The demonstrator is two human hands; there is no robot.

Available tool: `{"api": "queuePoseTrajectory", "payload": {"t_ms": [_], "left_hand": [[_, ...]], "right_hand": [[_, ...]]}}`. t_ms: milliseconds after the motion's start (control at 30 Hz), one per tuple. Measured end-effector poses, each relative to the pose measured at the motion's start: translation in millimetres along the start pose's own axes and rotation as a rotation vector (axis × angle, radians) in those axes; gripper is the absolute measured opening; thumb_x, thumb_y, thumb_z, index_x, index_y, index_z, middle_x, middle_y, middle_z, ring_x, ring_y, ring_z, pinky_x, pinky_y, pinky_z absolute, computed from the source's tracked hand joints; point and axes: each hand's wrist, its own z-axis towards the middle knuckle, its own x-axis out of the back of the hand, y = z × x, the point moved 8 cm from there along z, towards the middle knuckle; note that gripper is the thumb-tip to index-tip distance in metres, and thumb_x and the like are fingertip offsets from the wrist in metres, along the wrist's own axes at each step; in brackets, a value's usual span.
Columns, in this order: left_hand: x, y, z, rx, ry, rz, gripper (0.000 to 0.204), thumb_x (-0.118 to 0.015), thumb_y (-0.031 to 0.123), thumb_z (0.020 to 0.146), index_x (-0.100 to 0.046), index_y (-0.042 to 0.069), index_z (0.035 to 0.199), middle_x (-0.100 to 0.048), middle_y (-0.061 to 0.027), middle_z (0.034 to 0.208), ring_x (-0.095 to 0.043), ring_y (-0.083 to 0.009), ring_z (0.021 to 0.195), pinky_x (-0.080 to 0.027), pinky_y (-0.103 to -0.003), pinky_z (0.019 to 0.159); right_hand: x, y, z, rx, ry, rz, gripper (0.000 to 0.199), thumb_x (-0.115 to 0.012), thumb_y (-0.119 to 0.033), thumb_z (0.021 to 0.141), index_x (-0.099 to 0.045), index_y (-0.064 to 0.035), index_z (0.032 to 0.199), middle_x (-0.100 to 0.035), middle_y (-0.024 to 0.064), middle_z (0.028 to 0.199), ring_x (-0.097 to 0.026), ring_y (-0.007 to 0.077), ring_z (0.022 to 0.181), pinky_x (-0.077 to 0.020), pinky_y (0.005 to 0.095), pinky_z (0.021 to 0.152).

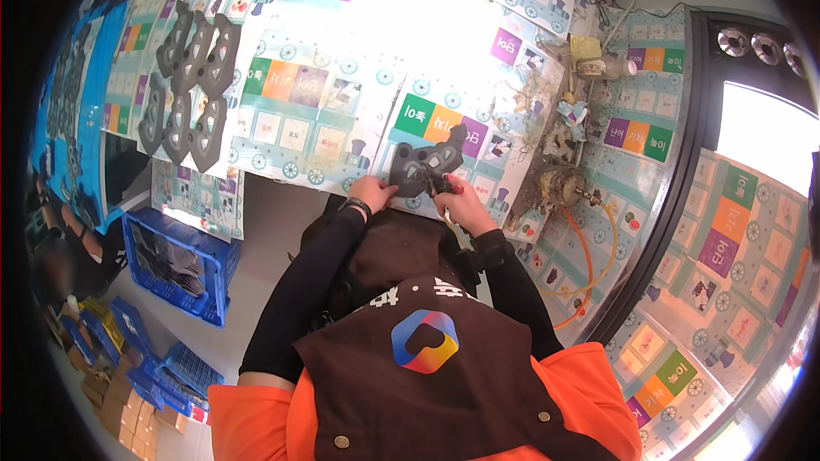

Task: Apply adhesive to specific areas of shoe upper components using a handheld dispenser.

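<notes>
Right, from the left, then: a blue sheet [96, 94] hangs past the tabletop's [286, 172] left edge, with more dark grey pieces laid out on it. On the tabletop's near left corner sit two clusters of grey pieces [181, 141], close together, and below that corner a blue crate [220, 286] holds something dark.

Now across to the near edge, right of its middle, and there's the grey part [408, 167] in play, lying at the edge just in front of me. My left hand [373, 194] has its fingers bunched at the part's near left end, apparently pinching it. Just to the right, my right hand [465, 205] is closed around a small red-and-black tool [437, 180], its tip right up at the part; whether it's biting, I can't tell.

Tense spot, this! If the tool slips off that curved surface, it could jab or nip my left fingertips. With a slack pinch, the part might pivot, or tip over the near edge into my lap.

Farther right, past the crusty clutter [561, 183] along the tabletop's right edge, an orange hose [589, 265] loops down; a swinging right elbow could snag it.
</notes>
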Motion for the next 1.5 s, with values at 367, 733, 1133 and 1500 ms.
{"api": "queuePoseTrajectory", "payload": {"t_ms": [367,733,1133,1500], "left_hand": [[12.0,10.6,-3.3,-0.207,0.176,-0.061,0.043,-0.065,0.046,0.092,-0.076,0.006,0.083,-0.071,-0.0123,0.07,-0.071,-0.0294,0.068,-0.054,-0.043,0.068],[99.8,64.2,-41.2,-0.317,0.293,-0.544,0.018,-0.061,0.017,0.1,-0.058,0.004,0.112,-0.065,-0.0093,0.079,-0.07,-0.0217,0.063,-0.052,-0.037,0.055],[496.5,37.9,59.1,-0.974,0.581,-1.908,0.021,-0.05,-0.003,0.099,-0.042,0.005,0.116,-0.061,-0.0214,0.112,-0.07,-0.0374,0.102,-0.064,-0.042,0.082],[545.7,4.5,265.1,-1.015,0.467,-2.484,0.042,-0.039,0.037,0.098,-0.057,0.012,0.127,-0.061,-0.0189,0.131,-0.046,-0.0374,0.137,-0.028,-0.057,0.122]], "right_hand": [[-0.8,-12.2,-15.9,0.172,-0.048,0.057,0.024,-0.067,-0.006,0.08,-0.065,-0.0027,0.104,-0.063,0.0007,0.08,-0.06,0.01,0.071,-0.0464,0.029,0.058],[76.1,-40.7,-56.4,0.145,0.258,0.185,0.037,-0.05,-0.006,0.074,-0.062,0.003,0.108,-0.075,0.013,0.088,-0.058,0.0131,0.058,-0.045,0.0248,0.049],[60.4,-45.8,-79.6,0.129,0.418,0.241,0.041,-0.05,-0.005,0.07,-0.06,0.0037,0.109,-0.074,0.0157,0.086,-0.062,0.0171,0.061,-0.0471,0.0248,0.045],[42.8,-50.4,-104.5,0.018,0.553,0.226,0.038,-0.05,-0.007,0.071,-0.064,0.0055,0.104,-0.074,0.0152,0.086,-0.061,0.0171,0.058,-0.0472,0.025,0.045]]}}
